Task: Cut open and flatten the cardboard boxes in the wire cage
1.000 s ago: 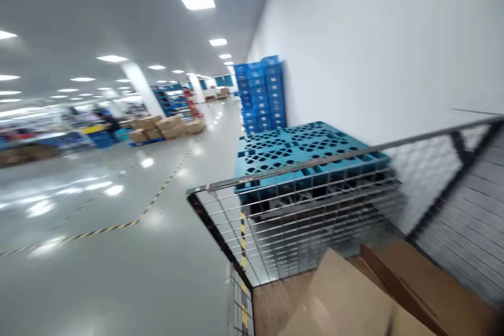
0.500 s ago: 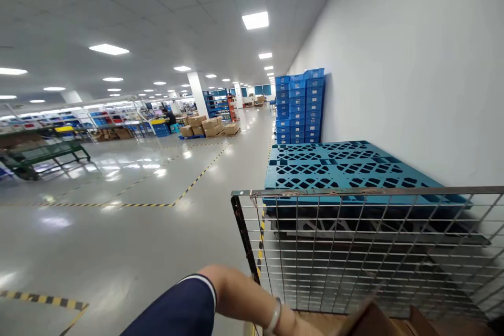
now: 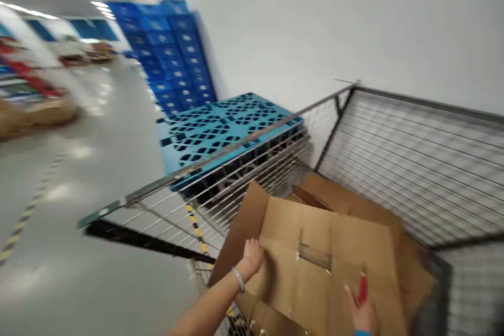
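Head view: my left hand (image 3: 254, 255) grips the cardboard (image 3: 358, 236) near its fold, my right hand (image 3: 364, 318) holds something red (image 3: 363, 289), and shifting the sheet would likely need clearance from the wire cage (image 3: 149, 241).

White wall (image 3: 315, 26), glossy gray floor (image 3: 118, 273)

Cardboard (image 3: 315, 252) lies in the mesh cage (image 3: 409, 136); behind the cage sits the pallet stack (image 3: 232, 126), with stacked crates (image 3: 169, 58) behind that, beside the wall (image 3: 315, 26).
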### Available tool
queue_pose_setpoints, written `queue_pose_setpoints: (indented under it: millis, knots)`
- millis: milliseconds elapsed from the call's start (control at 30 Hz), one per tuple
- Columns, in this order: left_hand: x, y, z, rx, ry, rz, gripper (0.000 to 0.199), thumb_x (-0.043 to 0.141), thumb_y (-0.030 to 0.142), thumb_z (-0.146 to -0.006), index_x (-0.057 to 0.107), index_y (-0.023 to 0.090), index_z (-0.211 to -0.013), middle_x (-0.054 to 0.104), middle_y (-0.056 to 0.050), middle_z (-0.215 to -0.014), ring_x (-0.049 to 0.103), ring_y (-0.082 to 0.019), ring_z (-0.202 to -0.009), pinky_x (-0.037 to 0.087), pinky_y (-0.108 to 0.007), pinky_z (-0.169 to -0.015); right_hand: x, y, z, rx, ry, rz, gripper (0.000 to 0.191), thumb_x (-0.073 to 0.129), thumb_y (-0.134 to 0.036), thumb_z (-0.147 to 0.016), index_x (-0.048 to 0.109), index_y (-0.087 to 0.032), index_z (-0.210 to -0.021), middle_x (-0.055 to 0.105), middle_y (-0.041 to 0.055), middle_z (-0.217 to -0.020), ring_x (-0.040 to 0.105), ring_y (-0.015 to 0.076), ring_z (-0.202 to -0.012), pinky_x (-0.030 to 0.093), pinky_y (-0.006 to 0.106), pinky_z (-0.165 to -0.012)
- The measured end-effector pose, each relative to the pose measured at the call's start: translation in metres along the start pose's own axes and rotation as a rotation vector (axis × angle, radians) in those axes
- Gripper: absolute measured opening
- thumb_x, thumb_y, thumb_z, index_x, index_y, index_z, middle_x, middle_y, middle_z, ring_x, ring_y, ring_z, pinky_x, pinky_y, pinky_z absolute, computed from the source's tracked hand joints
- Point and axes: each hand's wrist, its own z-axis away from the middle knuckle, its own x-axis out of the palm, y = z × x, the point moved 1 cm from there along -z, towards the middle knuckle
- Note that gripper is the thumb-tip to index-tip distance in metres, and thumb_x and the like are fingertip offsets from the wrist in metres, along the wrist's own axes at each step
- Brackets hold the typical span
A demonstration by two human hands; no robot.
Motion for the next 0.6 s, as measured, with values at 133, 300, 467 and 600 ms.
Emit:
queue_pose_setpoints:
  millis: [133, 300, 467, 600]
  knots:
    - [0.012, 0.011, 0.005, -0.001, -0.075, 0.046, 0.039, 0.056, 0.019, -0.081, 0.06, 0.005, -0.117, 0.062, -0.021, -0.119, 0.055, -0.033, -0.114, 0.044, -0.048, -0.093, -0.004, 0.003, 0.044, -0.185, -0.204, -0.158, 0.046, 0.029, -0.047, -0.088, 0.058, -0.015, -0.105, 0.068, 0.0177, -0.107, 0.067, 0.0269, -0.097, 0.053, 0.034, -0.079]
    - [0.042, 0.011, 0.023, -0.083, -0.124, 0.163, 0.057, 0.054, 0.014, -0.079, 0.047, 0.004, -0.134, 0.053, -0.023, -0.134, 0.05, -0.031, -0.124, 0.041, -0.04, -0.102, 0.003, -0.055, 0.061, -0.528, -0.358, 0.006, 0.048, 0.018, -0.033, -0.094, 0.054, -0.021, -0.123, 0.065, 0.0093, -0.12, 0.065, 0.0195, -0.101, 0.051, 0.029, -0.082]
    - [0.05, -0.002, 0.025, -0.153, -0.056, 0.272, 0.061, 0.046, 0.012, -0.082, 0.035, 0.006, -0.143, 0.041, -0.018, -0.147, 0.038, -0.024, -0.136, 0.026, -0.032, -0.114, -0.005, -0.125, 0.031, -0.666, -0.456, 0.398, 0.043, 0.028, -0.019, -0.095, 0.054, -0.024, -0.129, 0.067, 0.0085, -0.112, 0.065, 0.0195, -0.098, 0.05, 0.027, -0.08]
    - [0.044, -0.008, 0.027, -0.152, -0.023, 0.329, 0.056, 0.043, 0.01, -0.083, 0.041, 0.006, -0.139, 0.046, -0.016, -0.143, 0.041, -0.019, -0.134, 0.027, -0.026, -0.113, -0.004, -0.16, 0.007, -0.727, -0.523, 0.502, 0.036, 0.037, -0.017, -0.092, 0.064, -0.02, -0.116, 0.07, 0.0126, -0.102, 0.067, 0.0252, -0.096, 0.05, 0.032, -0.079]
